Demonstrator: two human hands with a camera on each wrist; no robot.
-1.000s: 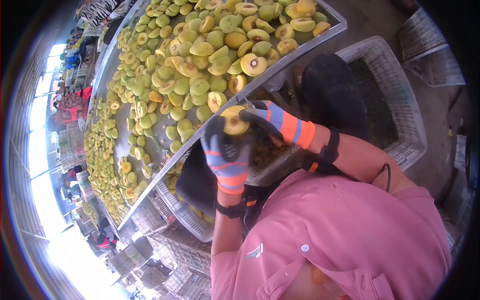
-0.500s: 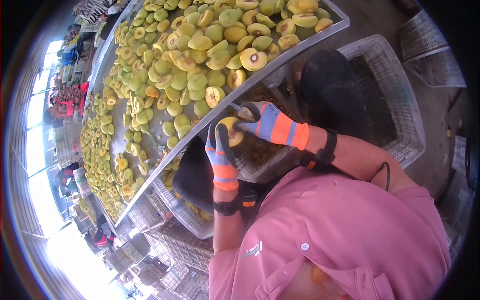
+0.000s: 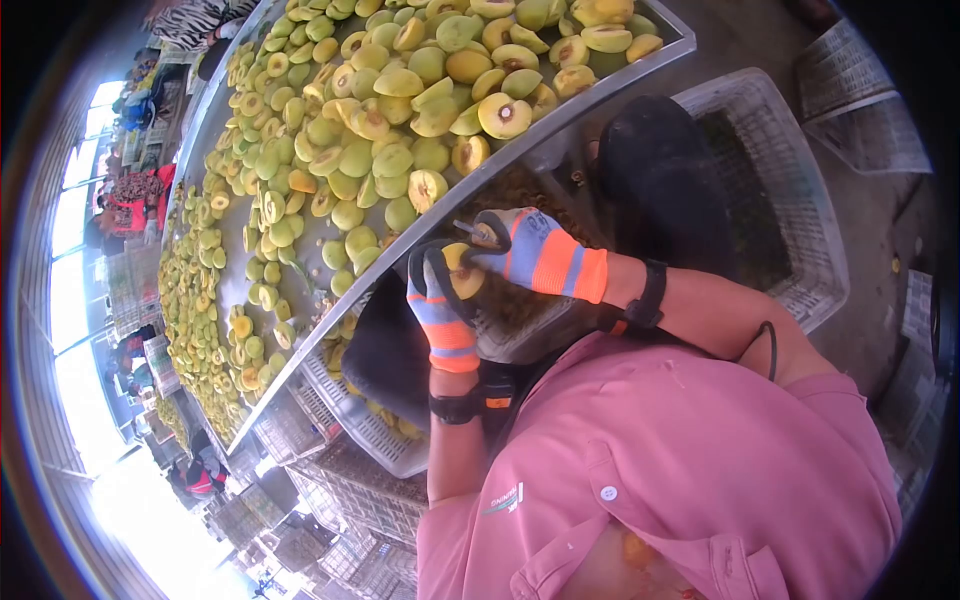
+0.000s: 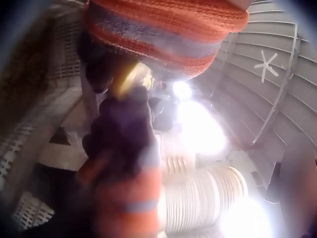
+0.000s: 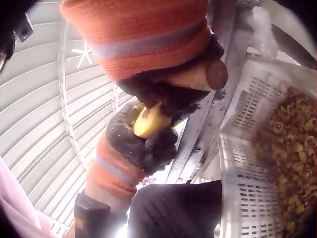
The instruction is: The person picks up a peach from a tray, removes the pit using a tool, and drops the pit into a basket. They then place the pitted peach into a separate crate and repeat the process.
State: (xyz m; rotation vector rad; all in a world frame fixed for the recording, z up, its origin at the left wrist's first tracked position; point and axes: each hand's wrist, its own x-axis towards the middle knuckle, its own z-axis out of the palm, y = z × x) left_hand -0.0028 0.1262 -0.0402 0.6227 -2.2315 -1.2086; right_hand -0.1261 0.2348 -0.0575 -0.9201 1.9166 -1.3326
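My left hand [image 3: 440,312], in a striped orange and grey glove with dark fingers, grips a yellow peach half [image 3: 463,275]. Its cut face shows a brown patch at the centre. My right hand [image 3: 545,252], gloved alike, holds a tool with a round wooden handle [image 5: 195,78], fingers wrapped about it. In the right wrist view, the right fingers are right at the peach half [image 5: 151,122], and they hide the tool's working end. The left wrist view is blurred, with the yellow fruit [image 4: 130,79] between both gloves.
A metal-rimmed table [image 3: 560,120] carries many halved peaches [image 3: 390,160]. Under the hands stands a white crate [image 5: 247,163] of brown scraps. Another crate [image 3: 815,200] is at the right, and one with fruit [image 3: 390,445] is below the table edge. Other people work at the far left.
The peach half's cut face has turned partly away from the head camera. My right hand has rolled over, bringing the tool's handle end into sight, and shifted slightly. The left hand keeps its grip.
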